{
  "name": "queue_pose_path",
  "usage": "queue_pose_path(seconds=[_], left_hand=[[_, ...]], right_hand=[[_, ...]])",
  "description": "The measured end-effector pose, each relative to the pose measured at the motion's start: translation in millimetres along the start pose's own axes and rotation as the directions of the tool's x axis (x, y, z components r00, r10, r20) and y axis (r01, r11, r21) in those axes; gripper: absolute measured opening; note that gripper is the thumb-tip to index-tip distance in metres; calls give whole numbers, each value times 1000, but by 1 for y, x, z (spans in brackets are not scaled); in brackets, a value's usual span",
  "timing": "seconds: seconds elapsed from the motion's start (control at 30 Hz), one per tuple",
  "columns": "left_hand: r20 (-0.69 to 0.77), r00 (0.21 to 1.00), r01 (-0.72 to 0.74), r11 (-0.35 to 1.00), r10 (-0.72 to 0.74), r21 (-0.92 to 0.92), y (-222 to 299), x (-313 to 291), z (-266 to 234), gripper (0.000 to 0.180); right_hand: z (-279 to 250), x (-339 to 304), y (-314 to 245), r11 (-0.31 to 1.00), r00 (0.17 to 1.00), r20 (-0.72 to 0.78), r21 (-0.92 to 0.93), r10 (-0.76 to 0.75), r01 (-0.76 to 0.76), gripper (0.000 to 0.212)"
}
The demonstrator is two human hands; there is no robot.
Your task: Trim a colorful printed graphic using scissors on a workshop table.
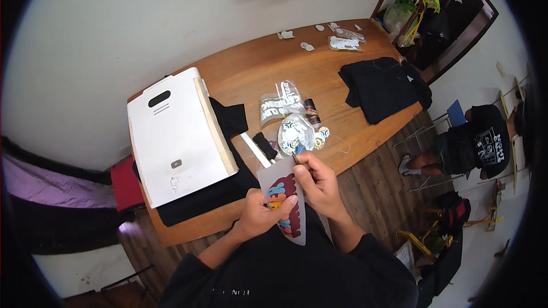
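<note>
Printed sheet (291, 185) is pinched in both hands (321, 185) near a round container (310, 132) of patterned pieces (290, 133).

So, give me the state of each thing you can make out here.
Left hand: closed on the printed sheet, thumb on top.
Right hand: fingers curled at the sheet's upper edge; its grip is unclear.
Printed sheet: held up, slanting.
White machine: on the table; on or off can't be told.
Black cloth: partly under the machine.
Black clothing: piled on the table.
</note>
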State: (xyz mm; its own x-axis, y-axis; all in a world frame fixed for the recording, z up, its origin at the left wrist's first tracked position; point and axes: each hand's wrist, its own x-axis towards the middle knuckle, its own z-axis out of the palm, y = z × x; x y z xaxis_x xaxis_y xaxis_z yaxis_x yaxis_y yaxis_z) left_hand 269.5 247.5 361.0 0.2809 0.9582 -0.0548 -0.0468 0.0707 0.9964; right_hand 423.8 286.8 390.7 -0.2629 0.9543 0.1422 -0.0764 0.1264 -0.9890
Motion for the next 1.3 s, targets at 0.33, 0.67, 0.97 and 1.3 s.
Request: queue_pose_path(seconds=[0.33,0.67,0.97,1.3], left_hand=[[18,998,66,998,-66,7,-13,-5,7,16],[-274,960,44,998,-52,-34,-25,-8,-23,21],[-531,846,-72,996,38,-45,-33,-13,-45,20],[-526,850,-99,992,41,-83,-27,-9,-42,16]], right_hand=[[-8,15,8,987,995,-31,138,90,-85,14],[-64,80,149,868,921,-77,370,383,-330,29],[-52,-32,290,478,655,203,536,728,-697,26],[-84,63,146,776,921,199,496,335,-389,49]])
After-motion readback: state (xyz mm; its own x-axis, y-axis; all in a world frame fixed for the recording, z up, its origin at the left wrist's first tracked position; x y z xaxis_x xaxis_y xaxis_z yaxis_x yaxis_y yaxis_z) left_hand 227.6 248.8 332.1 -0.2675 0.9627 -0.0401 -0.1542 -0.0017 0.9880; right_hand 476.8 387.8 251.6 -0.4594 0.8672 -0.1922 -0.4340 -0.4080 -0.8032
